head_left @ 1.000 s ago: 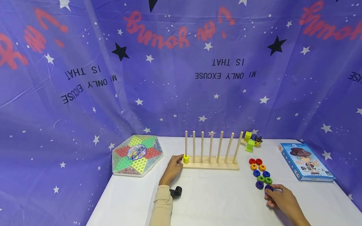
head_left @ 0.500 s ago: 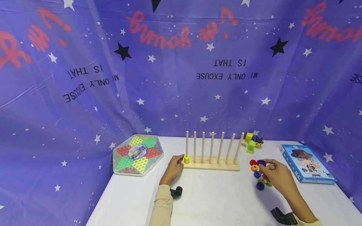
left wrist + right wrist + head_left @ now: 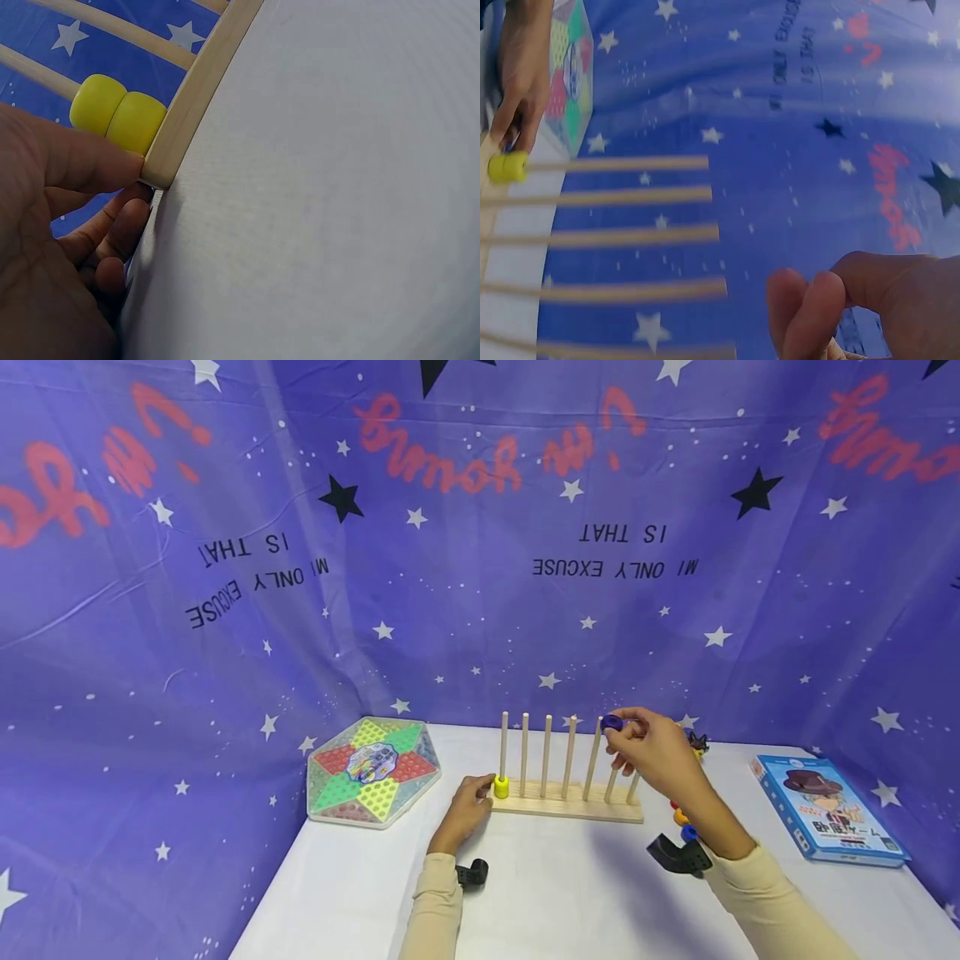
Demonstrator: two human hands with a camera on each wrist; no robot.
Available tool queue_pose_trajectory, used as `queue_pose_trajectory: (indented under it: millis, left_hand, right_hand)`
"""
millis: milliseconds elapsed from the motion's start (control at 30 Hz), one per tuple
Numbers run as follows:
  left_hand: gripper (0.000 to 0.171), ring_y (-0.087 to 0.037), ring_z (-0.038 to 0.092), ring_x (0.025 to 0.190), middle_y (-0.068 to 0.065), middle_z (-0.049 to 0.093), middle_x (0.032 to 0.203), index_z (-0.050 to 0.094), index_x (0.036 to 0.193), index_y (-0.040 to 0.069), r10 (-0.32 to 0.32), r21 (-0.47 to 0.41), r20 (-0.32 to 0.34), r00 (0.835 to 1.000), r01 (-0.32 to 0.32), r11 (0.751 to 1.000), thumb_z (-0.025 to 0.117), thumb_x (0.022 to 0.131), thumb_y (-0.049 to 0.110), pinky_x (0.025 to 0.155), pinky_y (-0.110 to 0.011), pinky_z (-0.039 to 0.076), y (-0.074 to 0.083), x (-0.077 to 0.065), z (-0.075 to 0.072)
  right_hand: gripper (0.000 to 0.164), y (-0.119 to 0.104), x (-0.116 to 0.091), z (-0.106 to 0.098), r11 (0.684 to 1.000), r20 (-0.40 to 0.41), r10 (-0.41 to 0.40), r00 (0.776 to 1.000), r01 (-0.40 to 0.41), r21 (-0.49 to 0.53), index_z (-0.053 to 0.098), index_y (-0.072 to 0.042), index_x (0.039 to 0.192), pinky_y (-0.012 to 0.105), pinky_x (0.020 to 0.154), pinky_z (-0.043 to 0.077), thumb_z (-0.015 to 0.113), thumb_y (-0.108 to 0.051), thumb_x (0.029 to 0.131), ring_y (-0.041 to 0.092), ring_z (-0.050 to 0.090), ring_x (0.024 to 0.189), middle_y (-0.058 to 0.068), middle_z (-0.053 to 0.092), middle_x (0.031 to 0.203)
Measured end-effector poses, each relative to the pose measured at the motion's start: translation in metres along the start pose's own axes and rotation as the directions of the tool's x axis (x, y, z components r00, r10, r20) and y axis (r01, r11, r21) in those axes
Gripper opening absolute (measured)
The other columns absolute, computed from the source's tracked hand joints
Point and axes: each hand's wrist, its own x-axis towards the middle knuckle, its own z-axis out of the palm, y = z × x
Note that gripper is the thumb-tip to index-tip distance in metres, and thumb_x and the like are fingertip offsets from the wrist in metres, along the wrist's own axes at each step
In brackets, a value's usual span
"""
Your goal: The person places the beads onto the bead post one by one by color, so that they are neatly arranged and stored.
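Note:
A wooden peg rack with a row of upright pegs stands on the table. Two yellow beads are stacked on its leftmost peg. With thumb and fingers, my left hand grips the left end of the rack's base, beside those beads. My right hand pinches a purple ring-shaped bead in the air, close to the tops of the pegs on the right. In the right wrist view the fingertips show but the bead is hidden. Red, orange and blue beads lie partly covered by my right forearm.
A hexagonal Chinese checkers board lies to the left. At the right is a blue game box. Small toy figures stand behind my right hand. A purple starry cloth hangs behind the white table.
My right hand has lifted the purple bead from the table and carried it up and left to the peg tops. My left hand stays at the rack's end. The head view has shifted slightly.

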Motion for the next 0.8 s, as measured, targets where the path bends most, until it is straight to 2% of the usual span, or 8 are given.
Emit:
queue_pose_trajectory:
  millis: [133, 300, 467, 567, 700, 800]
  left_hand:
    - [0.049, -0.025, 0.05, 0.098, -0.015, 0.053, 0.112, 0.054, 0.132, 0.0, -0.023, 0.001, 0.002, 1.0, 0.023, 1.0, 0.056, 0.083, -0.006, 0.085, -0.039, 0.041, 0.002, 0.0, 0.0]
    - [0.048, -0.025, 0.049, 0.098, -0.015, 0.052, 0.112, 0.054, 0.132, 0.001, -0.043, 0.014, 0.005, 0.999, 0.042, 0.999, 0.056, 0.085, -0.005, 0.084, -0.04, 0.04, 0.005, -0.001, 0.0]
    - [0.046, -0.025, 0.05, 0.095, -0.017, 0.053, 0.11, 0.055, 0.13, -0.002, -0.009, 0.019, -0.002, 1.0, 0.009, 1.0, 0.057, 0.084, -0.006, 0.085, -0.041, 0.04, 0.006, -0.003, -0.001]
    - [0.046, -0.025, 0.05, 0.094, -0.017, 0.053, 0.109, 0.056, 0.129, -0.002, 0.008, 0.013, -0.003, 1.0, -0.008, 1.0, 0.058, 0.084, -0.007, 0.083, -0.04, 0.04, 0.005, -0.003, 0.001]
    - [0.045, -0.028, 0.05, 0.093, -0.018, 0.053, 0.108, 0.056, 0.128, -0.003, 0.018, 0.0, 0.0, 1.0, -0.018, 1.0, 0.058, 0.083, -0.007, 0.082, -0.038, 0.04, 0.005, -0.004, 0.002]
    - [0.045, -0.028, 0.05, 0.093, -0.018, 0.053, 0.108, 0.056, 0.128, -0.003, 0.017, -0.003, -0.006, 1.0, -0.017, 1.0, 0.058, 0.083, -0.006, 0.082, -0.038, 0.04, 0.005, -0.003, -0.002]
  right_hand:
    - [0.041, -0.017, 0.018, 0.022, 0.999, 0.059, -0.013, 0.998, 0.011, 0.036, 0.052, -0.005, 0.127, 0.038, 0.05, 0.052, 0.062, -0.022, 0.091, 0.025, 0.066, 0.06, 0.006, 0.068, 0.077]
    - [0.04, -0.033, 0.038, 0.048, 1.0, 0.115, -0.025, 0.993, 0.025, -0.004, 0.053, -0.01, 0.126, 0.031, 0.042, 0.046, 0.062, -0.024, 0.09, 0.026, 0.066, 0.059, 0.004, 0.07, 0.079]
    - [0.036, -0.041, 0.053, 0.071, 0.997, 0.123, -0.06, 0.991, 0.066, -0.05, 0.055, -0.01, 0.123, 0.029, 0.041, 0.04, 0.063, -0.024, 0.091, 0.024, 0.066, 0.055, -0.001, 0.069, 0.074]
    - [0.034, -0.041, 0.057, 0.078, 0.996, 0.118, -0.059, 0.991, 0.067, -0.062, 0.056, -0.011, 0.121, 0.028, 0.04, 0.035, 0.063, -0.024, 0.091, 0.02, 0.064, 0.052, 0.0, 0.07, 0.075]
    - [0.034, -0.038, 0.062, 0.083, 0.997, 0.127, -0.048, 0.991, 0.056, -0.058, 0.055, -0.011, 0.121, 0.028, 0.041, 0.035, 0.063, -0.025, 0.091, 0.018, 0.064, 0.05, 0.006, 0.072, 0.08]
    - [0.034, -0.04, 0.064, 0.084, 0.997, 0.132, -0.055, 0.99, 0.062, -0.052, 0.055, -0.012, 0.121, 0.028, 0.041, 0.036, 0.063, -0.025, 0.091, 0.018, 0.064, 0.051, 0.005, 0.072, 0.08]
